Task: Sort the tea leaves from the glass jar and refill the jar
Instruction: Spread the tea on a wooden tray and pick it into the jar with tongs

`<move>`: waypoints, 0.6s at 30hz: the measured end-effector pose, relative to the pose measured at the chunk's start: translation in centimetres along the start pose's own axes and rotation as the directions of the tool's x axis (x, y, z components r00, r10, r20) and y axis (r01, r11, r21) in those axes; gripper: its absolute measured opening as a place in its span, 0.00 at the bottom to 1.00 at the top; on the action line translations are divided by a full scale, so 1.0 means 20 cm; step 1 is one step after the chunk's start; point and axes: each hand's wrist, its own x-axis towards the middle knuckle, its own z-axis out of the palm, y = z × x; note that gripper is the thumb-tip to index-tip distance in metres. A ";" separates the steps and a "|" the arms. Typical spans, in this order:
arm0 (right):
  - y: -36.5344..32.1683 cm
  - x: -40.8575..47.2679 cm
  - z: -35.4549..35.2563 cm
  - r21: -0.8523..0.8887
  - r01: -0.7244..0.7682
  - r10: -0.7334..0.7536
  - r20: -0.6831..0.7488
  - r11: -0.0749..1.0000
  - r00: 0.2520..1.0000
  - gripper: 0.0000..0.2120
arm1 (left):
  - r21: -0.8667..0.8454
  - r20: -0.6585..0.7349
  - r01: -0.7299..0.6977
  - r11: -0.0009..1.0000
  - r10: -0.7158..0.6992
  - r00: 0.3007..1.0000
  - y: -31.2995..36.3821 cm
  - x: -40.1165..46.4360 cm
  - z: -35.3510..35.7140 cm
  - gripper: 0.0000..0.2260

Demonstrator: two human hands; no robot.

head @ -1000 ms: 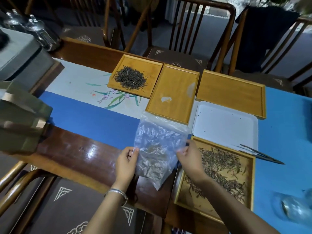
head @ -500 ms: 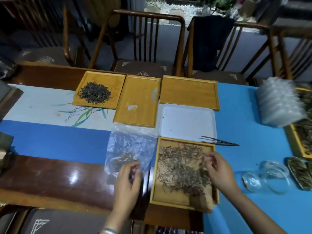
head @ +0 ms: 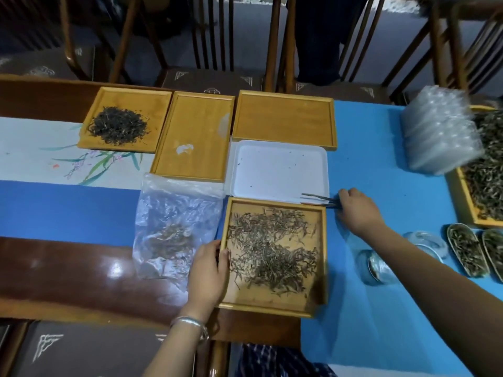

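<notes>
Head-camera footage showed that the plastic bag (head: 174, 229), gripped at both sides a second earlier, had been let go and lay flat on the table beside the near wooden tray (head: 321, 257), a small clump of leaves visible inside it. The left hand (head: 209, 270) had been moved onto that tray's left rim, fingers curled over the edge as if to steady it. The right hand (head: 353, 210) had been carried across to the tweezers (head: 318, 200), which lay at the corner where the white tray (head: 277, 170) meets the wooden one; the fingers were placed on the handle end, though whether they were closed round it could not be told. The tea leaves (head: 272, 254) to be sorted were spread loose across the near wooden tray. The glass jar (head: 378, 268) lay on the blue cloth, partly hidden behind the right forearm. The shift was judged to mark the end of bag handling and the start of picking through the leaves.
</notes>
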 end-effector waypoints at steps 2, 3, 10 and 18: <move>-0.01 -0.01 0.04 -0.025 0.009 -0.010 -0.012 1.000 1.000 0.09 | 0.084 0.033 -0.037 0.996 0.035 0.999 0.00 0.00 0.00 0.13; 0.00 -0.02 0.05 -0.021 0.014 -0.015 -0.016 1.000 1.000 0.08 | 0.109 0.047 -0.040 0.993 0.035 0.998 0.01 0.00 0.00 0.13; -0.02 -0.20 0.07 0.423 -0.102 0.169 -0.125 0.900 0.978 0.03 | 0.188 0.020 -0.008 0.982 0.004 1.000 0.05 -0.02 0.01 0.13; -0.17 -0.53 0.27 0.630 -0.137 0.151 0.031 0.765 0.988 0.08 | 0.055 -0.038 -0.029 0.998 0.031 0.999 0.07 -0.04 0.03 0.11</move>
